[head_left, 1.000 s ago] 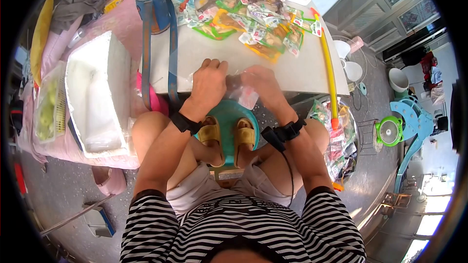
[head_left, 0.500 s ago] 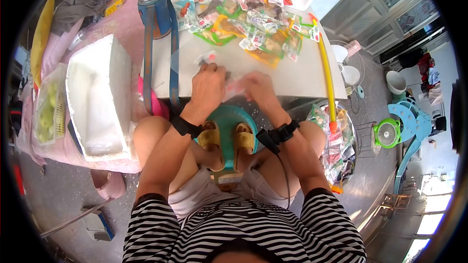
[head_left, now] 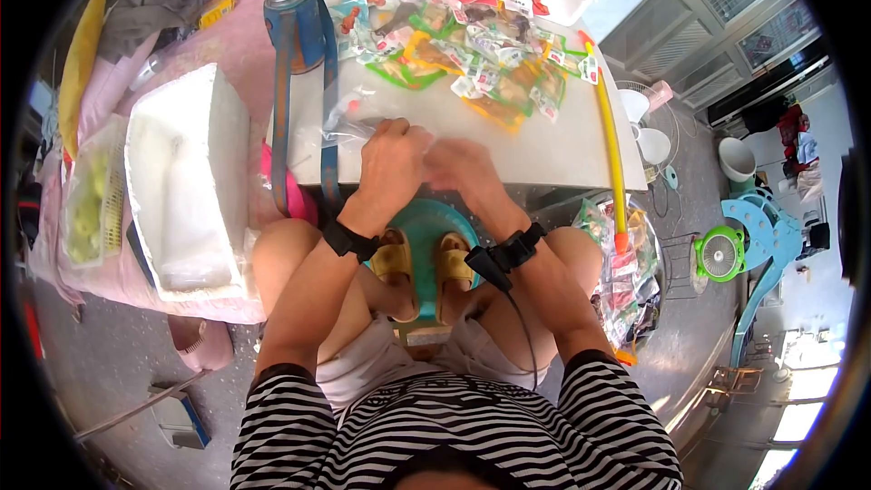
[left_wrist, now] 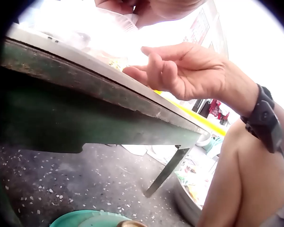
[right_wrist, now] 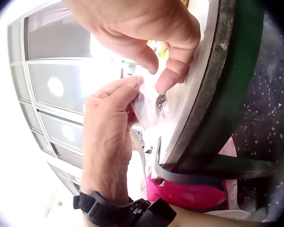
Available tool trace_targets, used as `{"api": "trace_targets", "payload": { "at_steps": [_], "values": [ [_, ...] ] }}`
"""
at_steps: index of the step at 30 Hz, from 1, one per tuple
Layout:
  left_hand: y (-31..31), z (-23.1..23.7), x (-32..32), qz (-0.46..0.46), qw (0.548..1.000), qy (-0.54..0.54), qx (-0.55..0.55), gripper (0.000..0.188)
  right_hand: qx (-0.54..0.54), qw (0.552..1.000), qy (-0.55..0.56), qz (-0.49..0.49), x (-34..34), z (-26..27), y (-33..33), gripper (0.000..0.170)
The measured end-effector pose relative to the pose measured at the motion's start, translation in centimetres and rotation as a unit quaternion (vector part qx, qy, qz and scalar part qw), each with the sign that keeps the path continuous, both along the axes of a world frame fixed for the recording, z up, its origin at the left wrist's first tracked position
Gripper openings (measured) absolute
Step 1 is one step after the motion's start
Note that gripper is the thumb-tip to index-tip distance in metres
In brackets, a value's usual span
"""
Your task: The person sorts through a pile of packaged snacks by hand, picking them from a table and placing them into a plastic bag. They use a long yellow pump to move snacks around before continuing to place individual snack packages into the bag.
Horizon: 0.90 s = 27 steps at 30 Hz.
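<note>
My left hand [head_left: 390, 163] is over the table's near edge and pinches a clear plastic bag [head_left: 345, 127] by its side. In the right wrist view, thumb and forefinger of the left hand [right_wrist: 109, 120] grip the bag [right_wrist: 146, 111], and something small and dark shows through the film. Close beside it is my right hand [head_left: 464, 168], blurred in the head view. The left wrist view shows the right hand [left_wrist: 189, 71] with loosely bent fingers and nothing between them. Its thumb and forefinger stand apart near the bag in the right wrist view.
Many colourful food packets [head_left: 490, 54] lie piled at the far side of the table [head_left: 553, 154]. A blue bottle [head_left: 304, 32] with a strap stands left, a yellow stick [head_left: 610, 136] lies right. A white foam box [head_left: 186, 191] sits on the bed; a basin of packets [head_left: 635, 281] is at right.
The clear bag now lies further left on the table, beyond the left hand. My right hand has drawn in closer to the left, and nothing now shows between the hands.
</note>
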<state>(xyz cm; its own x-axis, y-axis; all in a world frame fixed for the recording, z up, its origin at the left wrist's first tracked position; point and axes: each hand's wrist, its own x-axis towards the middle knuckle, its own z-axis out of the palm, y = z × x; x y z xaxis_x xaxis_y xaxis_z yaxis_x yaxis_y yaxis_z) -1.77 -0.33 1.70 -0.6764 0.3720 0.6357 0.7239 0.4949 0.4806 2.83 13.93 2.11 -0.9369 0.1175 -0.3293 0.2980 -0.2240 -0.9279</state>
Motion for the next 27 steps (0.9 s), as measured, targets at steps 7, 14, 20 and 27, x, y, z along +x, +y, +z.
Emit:
{"api": "trace_targets", "payload": {
  "at_steps": [7,14,20,27],
  "values": [
    [0.0,0.8,0.9,-0.037,0.999,0.0,0.02,0.017,0.157,0.986,0.049,-0.027,-1.0,-0.1,-0.4,0.019],
    [0.0,0.5,0.9,0.042,0.997,0.003,-0.063,0.019,0.25,0.964,0.063,-0.057,0.3,1.6,0.9,0.022],
    [0.2,1.2,1.1,-0.036,0.999,0.016,-0.013,0.026,0.023,0.992,0.102,-0.064,-0.2,-0.1,0.7,0.014],
    [0.3,0.1,0.5,-0.058,0.998,0.025,0.025,0.029,-0.015,0.992,0.117,-0.044,-1.2,-1.6,-1.0,0.012]
  ]
}}
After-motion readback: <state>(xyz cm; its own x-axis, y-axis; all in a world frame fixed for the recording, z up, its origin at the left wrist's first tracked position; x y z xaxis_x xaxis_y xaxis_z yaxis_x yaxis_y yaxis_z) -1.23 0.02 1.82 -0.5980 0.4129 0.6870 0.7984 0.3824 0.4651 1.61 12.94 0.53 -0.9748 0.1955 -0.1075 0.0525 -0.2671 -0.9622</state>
